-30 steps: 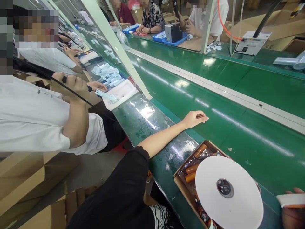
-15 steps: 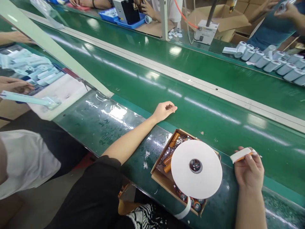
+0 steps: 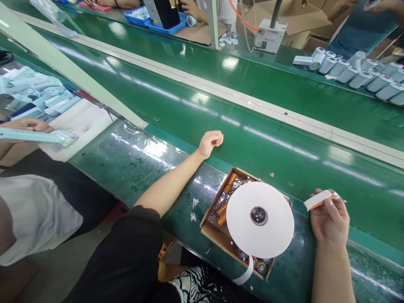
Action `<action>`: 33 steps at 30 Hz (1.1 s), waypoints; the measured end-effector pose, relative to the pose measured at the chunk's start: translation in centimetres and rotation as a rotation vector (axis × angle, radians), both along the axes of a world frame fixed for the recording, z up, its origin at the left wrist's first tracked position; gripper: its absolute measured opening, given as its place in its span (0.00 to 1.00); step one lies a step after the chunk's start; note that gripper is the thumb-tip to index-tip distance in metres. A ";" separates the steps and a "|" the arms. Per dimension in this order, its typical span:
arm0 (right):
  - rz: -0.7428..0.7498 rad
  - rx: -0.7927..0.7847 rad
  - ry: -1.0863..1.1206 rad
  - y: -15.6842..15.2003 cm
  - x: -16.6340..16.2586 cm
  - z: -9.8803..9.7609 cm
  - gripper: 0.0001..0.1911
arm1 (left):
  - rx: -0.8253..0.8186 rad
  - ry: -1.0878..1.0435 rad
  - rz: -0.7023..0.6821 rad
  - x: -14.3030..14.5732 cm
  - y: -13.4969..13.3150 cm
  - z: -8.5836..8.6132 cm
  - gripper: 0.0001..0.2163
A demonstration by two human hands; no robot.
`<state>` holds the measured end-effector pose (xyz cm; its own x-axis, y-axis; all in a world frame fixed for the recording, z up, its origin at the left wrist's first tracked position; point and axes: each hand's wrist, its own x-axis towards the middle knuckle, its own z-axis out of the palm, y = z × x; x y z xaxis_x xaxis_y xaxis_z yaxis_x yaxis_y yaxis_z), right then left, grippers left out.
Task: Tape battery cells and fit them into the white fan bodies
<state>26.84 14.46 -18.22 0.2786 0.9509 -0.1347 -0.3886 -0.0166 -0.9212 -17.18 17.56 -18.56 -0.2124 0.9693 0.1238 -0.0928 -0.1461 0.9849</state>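
Note:
My right hand (image 3: 330,216) grips an orange cylindrical battery (image 3: 316,205) with a white tape strip (image 3: 318,199) along it, held above the bench edge at the right. My left hand (image 3: 210,144) is curled into a loose fist over the green belt, and I see nothing in it. Between my arms sits a cardboard box (image 3: 217,244) holding several orange batteries (image 3: 232,184), some in clear plastic. A large white tape roll (image 3: 243,210) lies flat on top of the box. Its loose tape end (image 3: 244,276) hangs over the near side.
The green conveyor belt (image 3: 176,113) runs past the bench, split by a pale rail (image 3: 233,99). A slanted post (image 3: 94,84) stands at left, beside a co-worker's hand (image 3: 30,125) and pale blue parts (image 3: 41,90). White cylinders (image 3: 362,78) stand across the belt.
My left hand has drawn back slightly to the left and its fingers have curled in tighter. My right hand still holds the battery. The co-worker's hand at left has moved onto a pale blue part.

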 end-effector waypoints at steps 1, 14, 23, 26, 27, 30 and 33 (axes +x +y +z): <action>-0.001 0.000 0.001 0.0 0.0 0.0 0.22 | 0.002 -0.017 0.001 0.0 0.0 0.0 0.17; -0.013 -0.015 0.009 0.0 -0.1 0.1 0.22 | -0.003 -0.111 0.017 -0.1 0.0 0.1 0.17; -0.017 -0.028 0.021 0.0 -0.1 0.2 0.22 | -0.027 -0.156 0.003 -0.3 0.2 -0.2 0.20; -0.009 -0.023 0.014 0.0 -0.1 0.2 0.21 | -0.036 -0.172 0.002 -0.3 0.2 -0.2 0.20; -0.008 -0.021 0.013 0.0 -0.1 0.2 0.21 | -0.039 -0.177 0.002 -0.3 0.2 -0.2 0.20; -0.010 -0.018 0.006 0.0 -0.2 0.2 0.21 | -0.043 -0.185 0.004 -0.3 0.2 -0.2 0.21; -0.008 -0.017 -0.001 0.0 -0.3 0.3 0.21 | -0.044 -0.184 0.006 -0.3 0.2 -0.3 0.21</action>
